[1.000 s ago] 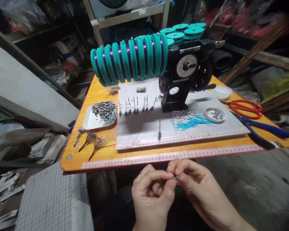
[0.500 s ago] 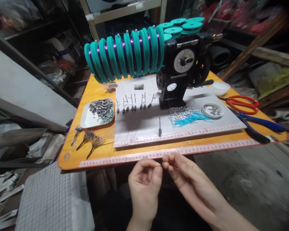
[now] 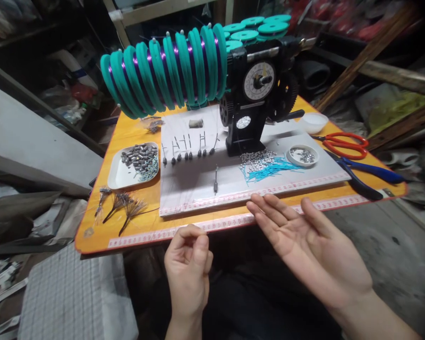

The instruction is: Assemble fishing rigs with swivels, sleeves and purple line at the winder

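My left hand [image 3: 189, 267] hovers below the front edge of the orange table [image 3: 134, 226], thumb and forefinger pinched together; what they pinch is too small to make out. My right hand [image 3: 304, 245] lies palm up with fingers stretched out, empty, its fingertips over the table's front edge. Just beyond the fingers lie a pile of blue tubes [image 3: 269, 169] and small silver beads [image 3: 255, 157] on a white board [image 3: 198, 182]. A single weighted pin [image 3: 215, 180] lies on that board.
A black winding machine [image 3: 255, 104] carries a row of teal spools [image 3: 166, 71] with purple wire. A tray of grey weights [image 3: 136, 163] sits at left, a small dish [image 3: 301, 155], red scissors [image 3: 343, 144] and blue pliers [image 3: 368, 177] at right. Clutter surrounds the table.
The hands were pinched together on a small blue piece; now they have parted. My right hand has opened palm up and moved right toward the table, the left stays pinched.
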Demonstrator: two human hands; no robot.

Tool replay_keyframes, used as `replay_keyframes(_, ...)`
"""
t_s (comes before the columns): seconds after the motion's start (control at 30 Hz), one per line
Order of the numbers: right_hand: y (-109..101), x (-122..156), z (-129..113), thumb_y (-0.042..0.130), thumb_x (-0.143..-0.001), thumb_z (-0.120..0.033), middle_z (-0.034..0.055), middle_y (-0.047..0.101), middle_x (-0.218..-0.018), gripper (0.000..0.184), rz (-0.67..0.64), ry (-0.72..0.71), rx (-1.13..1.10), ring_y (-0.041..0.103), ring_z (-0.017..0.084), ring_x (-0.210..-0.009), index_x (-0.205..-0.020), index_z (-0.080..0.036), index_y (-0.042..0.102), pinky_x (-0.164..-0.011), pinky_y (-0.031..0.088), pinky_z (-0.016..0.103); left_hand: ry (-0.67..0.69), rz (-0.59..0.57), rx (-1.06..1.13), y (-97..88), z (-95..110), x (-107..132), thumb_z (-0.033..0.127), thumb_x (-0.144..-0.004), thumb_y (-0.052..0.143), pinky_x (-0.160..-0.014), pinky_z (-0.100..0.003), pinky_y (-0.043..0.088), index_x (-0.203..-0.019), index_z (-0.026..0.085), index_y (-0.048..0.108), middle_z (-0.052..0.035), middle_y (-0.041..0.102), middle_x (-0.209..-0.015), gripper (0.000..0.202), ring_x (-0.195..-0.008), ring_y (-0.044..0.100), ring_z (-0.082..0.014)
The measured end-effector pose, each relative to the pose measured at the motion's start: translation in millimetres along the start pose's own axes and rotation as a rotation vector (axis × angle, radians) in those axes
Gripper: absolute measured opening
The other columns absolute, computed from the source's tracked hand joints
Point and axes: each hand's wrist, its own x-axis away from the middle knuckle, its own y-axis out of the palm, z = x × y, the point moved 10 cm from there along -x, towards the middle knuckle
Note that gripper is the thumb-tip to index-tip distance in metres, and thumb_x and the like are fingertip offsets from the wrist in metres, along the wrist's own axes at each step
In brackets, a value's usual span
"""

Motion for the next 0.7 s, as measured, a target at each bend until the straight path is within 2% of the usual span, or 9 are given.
replay_keyframes(0.17,2,2,-4,0.031,-0.102,-0.053,0.0040,0.063,-0.137,0.052,-0.015,0.000,0.051,0.050,0.020,-0.135,-0.112,-0.024,0.074,-0.113,0.041,0.036,0.002,0.033,-0.034,-5.5,0,0,0.030,-0.074,0.082,-0.035,-0.008,0.028,-0.073,0.019,0.069,0.0058,0.050,-0.059,0.016,-0.041,0.028,-0.0008)
replay_keyframes(0.3,-4,8,-21,0.032,-0.101,-0.056,0.0029,0.066,-0.133,0.051,0.018,-0.084,0.197,0.055,0.023,-0.131,-0.110,-0.028,0.074,-0.112,0.042,0.040,0.016,0.048,-0.046,-7.4,5,-3,0.030,-0.070,0.084,-0.034,-0.008,0.029,-0.072,0.019,0.069,0.0070,0.046,-0.057,0.018,-0.040,0.029,-0.0010)
replay_keyframes(0.4,-15,15,-39,0.039,-0.100,-0.049,0.0017,0.068,-0.128,0.040,0.084,-0.191,0.336,0.059,0.024,-0.125,-0.106,-0.031,0.074,-0.108,0.046,0.040,0.046,0.061,-0.055,-10.3,11,-6,0.030,-0.070,0.084,-0.034,-0.008,0.030,-0.073,0.019,0.069,0.0075,0.044,-0.055,0.019,-0.040,0.031,-0.0015)
replay_keyframes(0.47,-24,20,-48,0.047,-0.098,-0.045,0.0011,0.071,-0.122,0.032,0.128,-0.242,0.400,0.063,0.023,-0.118,-0.106,-0.032,0.074,-0.101,0.052,0.036,0.065,0.066,-0.063,-12.4,15,-8,0.029,-0.072,0.083,-0.034,-0.008,0.031,-0.074,0.018,0.069,0.0074,0.044,-0.055,0.018,-0.041,0.033,-0.0017)
replay_keyframes(0.53,-34,27,-52,0.054,-0.095,-0.043,0.0019,0.074,-0.109,0.025,0.154,-0.255,0.444,0.067,0.021,-0.099,-0.104,-0.031,0.075,-0.086,0.057,0.030,0.088,0.065,-0.068,-13.8,20,-8,0.027,-0.072,0.083,-0.034,-0.008,0.031,-0.075,0.017,0.069,0.0071,0.046,-0.055,0.017,-0.041,0.033,-0.0017)
replay_keyframes(0.6,-43,36,-52,0.062,-0.091,-0.042,0.0024,0.074,-0.095,0.021,0.173,-0.238,0.479,0.066,0.016,-0.078,-0.101,-0.028,0.075,-0.069,0.056,0.025,0.109,0.052,-0.076,-13.6,24,-8,0.025,-0.074,0.082,-0.035,-0.009,0.030,-0.076,0.017,0.069,0.0072,0.046,-0.055,0.015,-0.041,0.033,-0.0015)
replay_keyframes(0.7,-59,49,-50,0.068,-0.087,-0.041,0.0013,0.072,-0.086,0.019,0.234,-0.215,0.515,0.060,0.013,-0.065,-0.099,-0.027,0.074,-0.058,0.051,0.021,0.168,-0.008,-0.115,-8.4,35,-9,0.022,-0.079,0.078,-0.037,-0.011,0.030,-0.080,0.017,0.069,0.0079,0.045,-0.055,0.010,-0.042,0.032,-0.0023)
